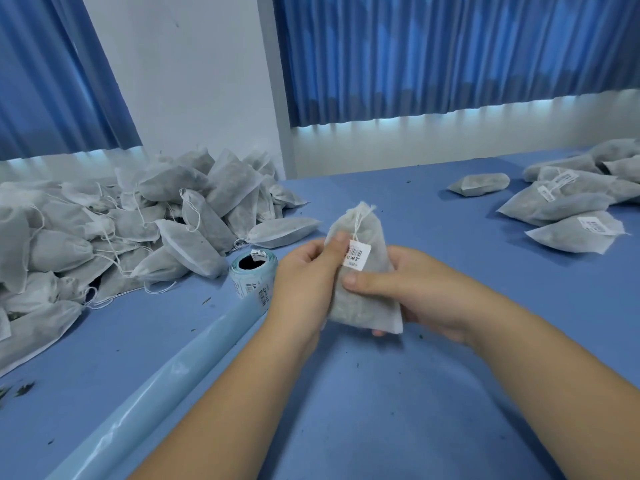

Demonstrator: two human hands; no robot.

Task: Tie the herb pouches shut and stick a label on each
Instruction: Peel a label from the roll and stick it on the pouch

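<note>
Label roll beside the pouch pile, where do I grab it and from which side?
Probably pinch the label roll at its rim, thumb in the open core, fingers on the outer wall, coming from above on its right. The core faces up, the pouch pile crowds its left, and the backing strip trails near-left.

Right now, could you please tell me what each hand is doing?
Left hand: grips the pouch, thumb beside its label.
Right hand: grips the same pouch, thumb across its front.
</note>
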